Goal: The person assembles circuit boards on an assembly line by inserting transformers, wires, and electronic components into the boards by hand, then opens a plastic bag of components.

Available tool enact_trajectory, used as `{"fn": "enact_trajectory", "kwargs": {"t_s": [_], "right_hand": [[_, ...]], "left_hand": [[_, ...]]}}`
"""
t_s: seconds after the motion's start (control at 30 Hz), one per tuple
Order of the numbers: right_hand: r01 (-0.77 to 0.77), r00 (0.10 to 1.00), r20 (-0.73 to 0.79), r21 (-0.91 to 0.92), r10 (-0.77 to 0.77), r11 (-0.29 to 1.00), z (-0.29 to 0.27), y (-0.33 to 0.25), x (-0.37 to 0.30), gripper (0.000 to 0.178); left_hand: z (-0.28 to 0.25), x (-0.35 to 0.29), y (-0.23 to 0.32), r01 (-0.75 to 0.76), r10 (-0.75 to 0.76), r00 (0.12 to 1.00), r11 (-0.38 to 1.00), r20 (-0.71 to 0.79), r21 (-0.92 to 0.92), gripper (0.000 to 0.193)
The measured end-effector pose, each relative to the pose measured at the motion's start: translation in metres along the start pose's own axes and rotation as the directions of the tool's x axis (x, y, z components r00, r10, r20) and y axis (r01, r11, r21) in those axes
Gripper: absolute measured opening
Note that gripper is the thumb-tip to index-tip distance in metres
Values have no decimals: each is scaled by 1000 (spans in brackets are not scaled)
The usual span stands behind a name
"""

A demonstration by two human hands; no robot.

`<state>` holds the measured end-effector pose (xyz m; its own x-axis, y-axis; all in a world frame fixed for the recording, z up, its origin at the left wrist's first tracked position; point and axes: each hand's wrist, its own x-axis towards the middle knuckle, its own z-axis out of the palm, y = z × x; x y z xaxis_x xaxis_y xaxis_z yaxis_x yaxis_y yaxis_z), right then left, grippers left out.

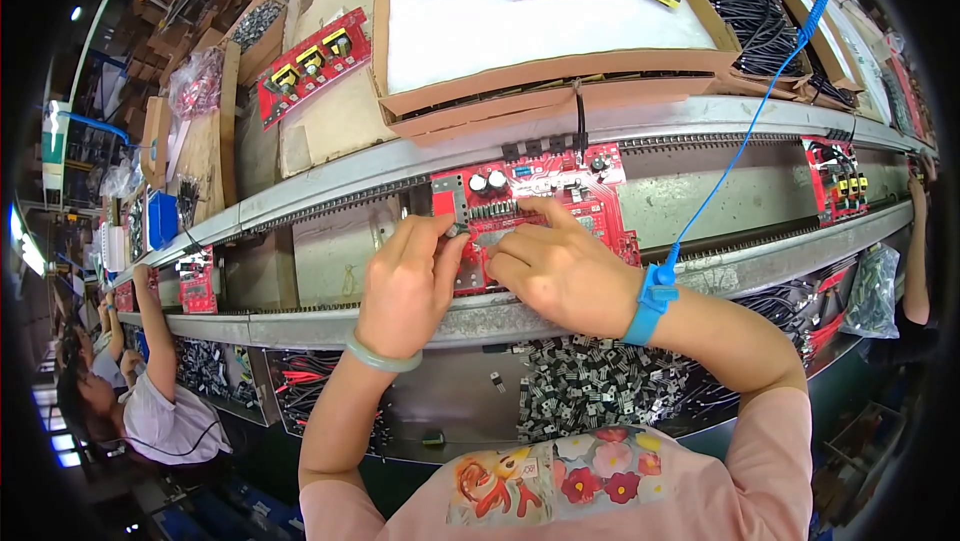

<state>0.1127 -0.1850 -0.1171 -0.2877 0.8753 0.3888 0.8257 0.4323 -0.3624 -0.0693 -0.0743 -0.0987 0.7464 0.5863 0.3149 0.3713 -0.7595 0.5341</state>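
- Board [600, 216]: red, lying between the near rail [770, 261] and far rail [340, 176], directly under both hands.
- Left hand [408, 276]: thumb and fingertips drawn close over the board's left part; whether they grip a part, cannot tell.
- Right hand [558, 271]: fingers bent over the board's middle, tips just beside the left's; grip hidden, cannot tell.
- Step, as judged: seating small parts by fingertip.
- Best done with one hand steadying, the other pressing straight down; a slanted push may bend leads.
- Check each part sits flat and upright before letting go.
- Cord [750, 131] runs from the right wrist's strap [652, 303]; keep it off the parts.
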Motion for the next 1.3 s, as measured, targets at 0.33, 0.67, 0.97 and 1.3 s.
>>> {"fn": "enact_trajectory", "kwargs": {"t_s": [0.33,0.67,0.97,1.3], "right_hand": [[25,1000,1,-37,-25,999,-1,2,0,16],[-74,954,-299,-250,-4,965,-114,79,56,33],[139,990,111,-776,-84,615,-117,165,105,35],[26,754,-330,879,568,477,-154,129,88,46]], "left_hand": [[5,4,-9,-183,174,980,979,96,92,33],[-8,-5,-15,-180,175,980,982,92,49,50],[-45,107,11,-279,286,917,958,-277,65,20],[-23,225,-43,-234,258,959,953,-116,191,30]]}}
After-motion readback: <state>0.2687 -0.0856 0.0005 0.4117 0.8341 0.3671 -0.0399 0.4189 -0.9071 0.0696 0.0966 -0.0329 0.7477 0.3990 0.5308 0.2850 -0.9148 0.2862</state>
